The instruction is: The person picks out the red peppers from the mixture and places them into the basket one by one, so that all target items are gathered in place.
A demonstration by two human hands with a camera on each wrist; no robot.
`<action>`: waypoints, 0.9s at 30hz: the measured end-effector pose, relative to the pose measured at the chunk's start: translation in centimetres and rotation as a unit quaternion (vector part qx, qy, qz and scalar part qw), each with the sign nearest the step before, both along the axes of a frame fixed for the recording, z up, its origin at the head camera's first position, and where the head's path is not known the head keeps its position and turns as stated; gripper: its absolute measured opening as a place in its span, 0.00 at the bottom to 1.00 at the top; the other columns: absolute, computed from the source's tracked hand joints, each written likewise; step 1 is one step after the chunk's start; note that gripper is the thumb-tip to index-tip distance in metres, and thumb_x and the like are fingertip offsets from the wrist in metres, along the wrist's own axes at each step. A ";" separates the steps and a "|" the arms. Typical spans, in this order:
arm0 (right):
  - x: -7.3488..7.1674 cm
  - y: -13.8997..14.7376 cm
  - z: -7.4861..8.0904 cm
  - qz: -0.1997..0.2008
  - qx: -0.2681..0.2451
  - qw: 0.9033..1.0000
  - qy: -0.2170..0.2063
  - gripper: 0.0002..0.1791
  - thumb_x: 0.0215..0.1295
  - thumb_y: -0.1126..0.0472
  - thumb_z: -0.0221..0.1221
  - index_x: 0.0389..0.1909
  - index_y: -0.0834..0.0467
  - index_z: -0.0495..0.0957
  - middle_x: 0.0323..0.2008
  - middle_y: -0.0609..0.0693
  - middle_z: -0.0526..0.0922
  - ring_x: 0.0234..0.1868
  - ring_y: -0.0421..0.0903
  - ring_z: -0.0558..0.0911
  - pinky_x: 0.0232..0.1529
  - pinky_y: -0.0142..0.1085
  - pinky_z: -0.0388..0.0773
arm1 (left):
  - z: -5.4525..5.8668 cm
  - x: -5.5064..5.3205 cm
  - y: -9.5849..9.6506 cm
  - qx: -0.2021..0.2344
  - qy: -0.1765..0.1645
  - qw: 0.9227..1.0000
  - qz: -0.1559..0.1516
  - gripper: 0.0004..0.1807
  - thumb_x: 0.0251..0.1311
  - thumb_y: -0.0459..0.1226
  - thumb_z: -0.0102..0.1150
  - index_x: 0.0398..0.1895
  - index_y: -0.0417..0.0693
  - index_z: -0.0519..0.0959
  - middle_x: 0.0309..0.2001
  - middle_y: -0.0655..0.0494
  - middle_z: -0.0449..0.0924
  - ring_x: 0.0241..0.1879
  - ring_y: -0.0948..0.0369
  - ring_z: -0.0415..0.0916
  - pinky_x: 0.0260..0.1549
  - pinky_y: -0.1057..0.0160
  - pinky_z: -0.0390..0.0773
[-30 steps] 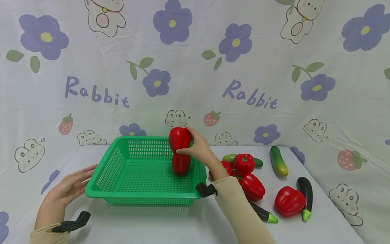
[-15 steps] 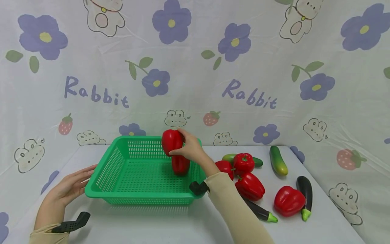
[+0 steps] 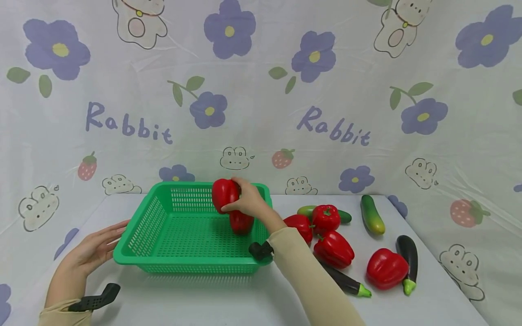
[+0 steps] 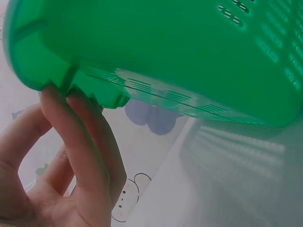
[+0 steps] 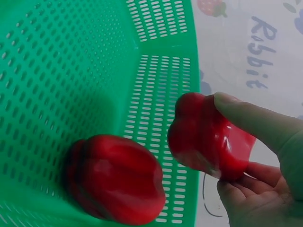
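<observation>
In the head view my right hand (image 3: 252,200) holds a glossy red bell pepper (image 3: 224,194) above the right half of a green plastic basket (image 3: 191,261). Thumb and fingers grip it from opposite sides in the right wrist view. A second red bell pepper (image 5: 118,179) lies in the basket, just below the held one and partly hidden by it in the head view. My left hand (image 3: 93,248) is at the basket's left side. Its fingertips touch the underside of the rim in the left wrist view, the fingers (image 4: 78,146) long and only slightly bent.
Right of the basket lie several more red bell peppers (image 3: 333,250), two cucumbers (image 3: 373,215) and two eggplants (image 3: 408,258). My right sleeve (image 3: 311,276) partly covers the nearer eggplant (image 3: 344,279). A patterned cloth (image 3: 261,113) hangs behind the white table (image 3: 195,303).
My right hand has moved left and slightly down with the bell pepper, bringing it deeper over the basket. The left hand and the basket have stayed in place.
</observation>
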State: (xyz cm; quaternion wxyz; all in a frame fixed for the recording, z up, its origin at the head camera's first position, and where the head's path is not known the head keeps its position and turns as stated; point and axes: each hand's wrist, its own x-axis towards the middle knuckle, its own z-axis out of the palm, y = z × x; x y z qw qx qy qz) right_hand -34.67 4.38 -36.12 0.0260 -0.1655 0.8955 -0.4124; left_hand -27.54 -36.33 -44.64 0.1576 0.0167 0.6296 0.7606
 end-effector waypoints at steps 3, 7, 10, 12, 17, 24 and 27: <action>-0.1 -0.2 -0.2 0.004 0.004 1.000 -0.007 0.47 0.54 0.58 0.71 0.73 0.56 0.57 0.66 0.56 0.70 0.65 0.55 0.70 0.55 0.51 0.79 | 0.0 0.0 0.0 0.000 0.000 1.000 -0.001 0.17 0.74 0.37 0.46 0.46 0.71 0.83 0.48 0.75 0.83 0.48 0.70 0.80 0.47 0.66 0.82; -0.4 -0.5 -0.5 0.006 0.008 1.000 -0.014 0.47 0.55 0.58 0.71 0.73 0.56 0.57 0.66 0.56 0.71 0.65 0.55 0.71 0.55 0.50 0.80 | 0.1 0.0 -0.1 0.008 0.000 1.000 -0.003 0.18 0.74 0.36 0.45 0.46 0.70 0.83 0.48 0.74 0.83 0.48 0.69 0.80 0.46 0.65 0.82; -0.5 -0.7 -0.6 0.007 0.011 1.000 -0.018 0.47 0.55 0.57 0.71 0.73 0.56 0.57 0.66 0.56 0.71 0.65 0.55 0.71 0.55 0.50 0.80 | 0.2 0.0 -0.1 0.012 -0.002 1.000 -0.001 0.18 0.74 0.36 0.45 0.46 0.69 0.84 0.48 0.74 0.83 0.48 0.69 0.80 0.46 0.65 0.82; -0.6 -0.8 -0.7 0.006 0.016 1.000 -0.021 0.47 0.55 0.57 0.71 0.73 0.56 0.58 0.66 0.56 0.70 0.65 0.55 0.70 0.54 0.50 0.80 | 0.3 0.0 -0.1 0.008 -0.004 1.000 0.003 0.18 0.74 0.36 0.46 0.46 0.70 0.84 0.47 0.75 0.83 0.47 0.70 0.80 0.46 0.66 0.82; -0.8 -1.1 -0.7 0.001 0.033 0.999 -0.028 0.47 0.55 0.56 0.71 0.73 0.56 0.58 0.67 0.56 0.70 0.65 0.55 0.70 0.55 0.51 0.79 | 0.3 0.0 0.0 -0.005 -0.008 1.000 0.010 0.17 0.73 0.37 0.47 0.45 0.72 0.84 0.47 0.77 0.83 0.47 0.71 0.80 0.46 0.66 0.82; -1.1 -1.4 -1.1 -0.006 0.044 0.998 -0.039 0.47 0.54 0.57 0.71 0.73 0.57 0.58 0.67 0.56 0.70 0.65 0.55 0.71 0.58 0.51 0.78 | 0.2 0.1 0.0 -0.005 -0.011 1.000 0.013 0.16 0.73 0.38 0.49 0.45 0.71 0.84 0.47 0.76 0.83 0.47 0.71 0.80 0.46 0.66 0.82; -1.2 -1.5 -1.2 -0.006 0.045 0.998 -0.044 0.46 0.55 0.57 0.71 0.73 0.57 0.59 0.67 0.56 0.70 0.65 0.55 0.70 0.57 0.51 0.78 | 0.3 0.0 0.0 0.001 -0.009 1.000 0.008 0.17 0.73 0.37 0.47 0.45 0.71 0.84 0.47 0.76 0.83 0.47 0.71 0.80 0.46 0.66 0.82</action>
